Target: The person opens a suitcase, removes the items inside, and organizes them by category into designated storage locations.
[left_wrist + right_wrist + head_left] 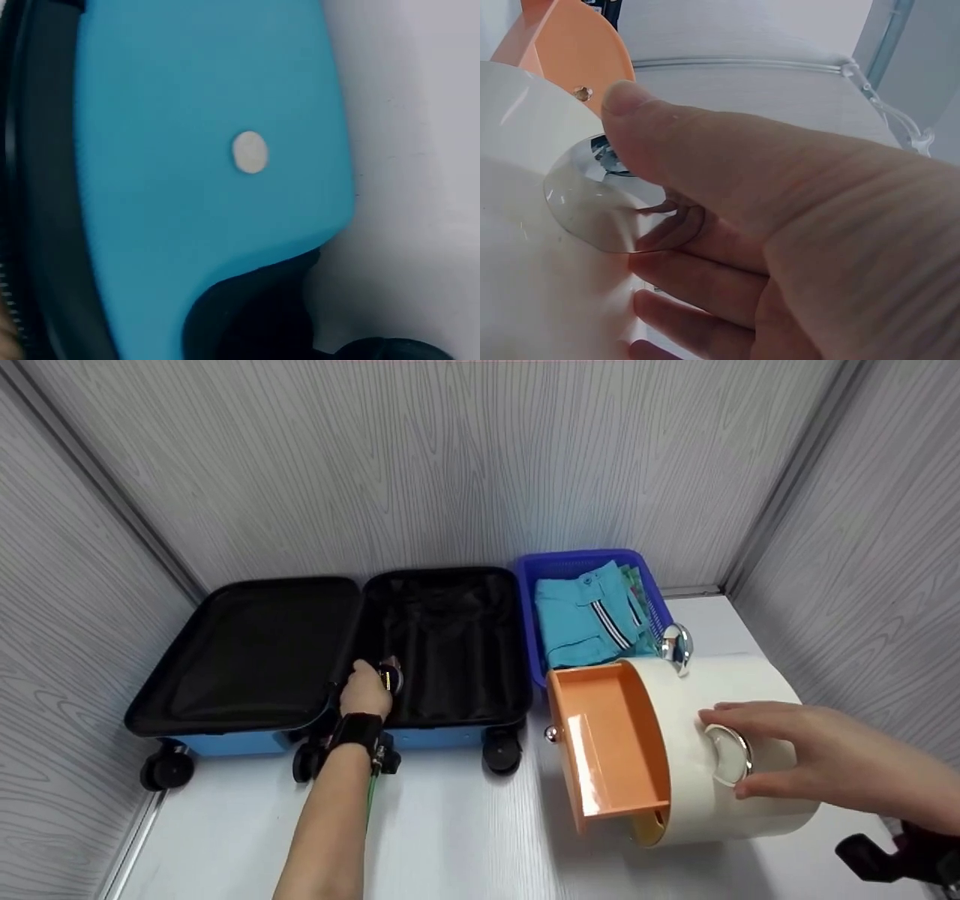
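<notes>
My left hand (365, 690) reaches to the near edge of the open suitcase's right half (450, 660). Its fingers grip a small dark item with a shiny round edge (391, 675), perhaps a watch; the hand hides part of it. The left wrist view mostly shows the suitcase's blue outer wall (202, 150). On the right, a cream rounded drawer box (701, 802) lies with its orange drawer (615, 735) pulled out. My right hand (780, 742) rests on the box, thumb and fingers spread around a chrome round piece (592, 195).
The suitcase's left half (262, 660) lies open on the white surface (450, 825). A blue basket (529, 622) with folded turquoise clothes (577, 615) stands behind the box. Another chrome piece (677, 647) juts from the box. Black wheels (502, 751) protrude from the suitcase's front.
</notes>
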